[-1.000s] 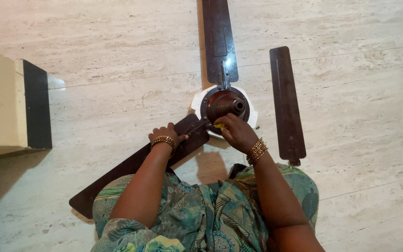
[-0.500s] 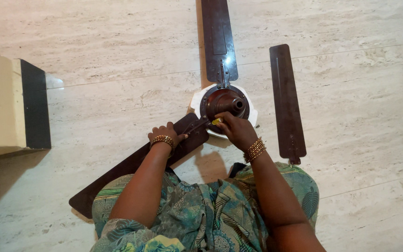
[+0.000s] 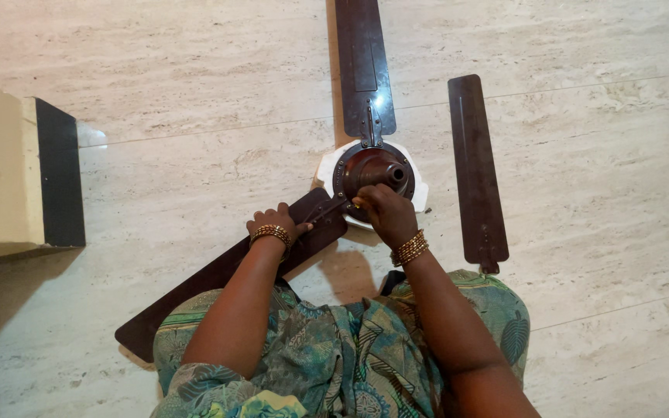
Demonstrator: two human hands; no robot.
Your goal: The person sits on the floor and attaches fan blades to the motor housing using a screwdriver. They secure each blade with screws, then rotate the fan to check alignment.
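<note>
While the left hand (image 3: 274,224) presses flat on the lower-left blade (image 3: 226,271), its fingers spread wide over the dark brown metal near the root, the right hand (image 3: 385,213) is closed around a small yellow-handled tool (image 3: 358,204), of which only a sliver shows, at the joint where that blade's bracket meets the motor hub (image 3: 372,172). The hub sits on a white pad (image 3: 420,193) on the pale stone floor (image 3: 195,93), just in front of the person's knees. To my eye, the step goes best if the left palm holds the blade dead still so the bracket holes stay lined up, and the tool is kept square on the fastener with firm downward pressure, turned in short wrist strokes so it does not slip out. A second blade (image 3: 363,66) is fixed to the hub and runs away from the person; a third, loose blade (image 3: 475,170) lies apart to the right. No package, label or sign is legible; a cream block with a black side (image 3: 17,170) stands at the left.
</note>
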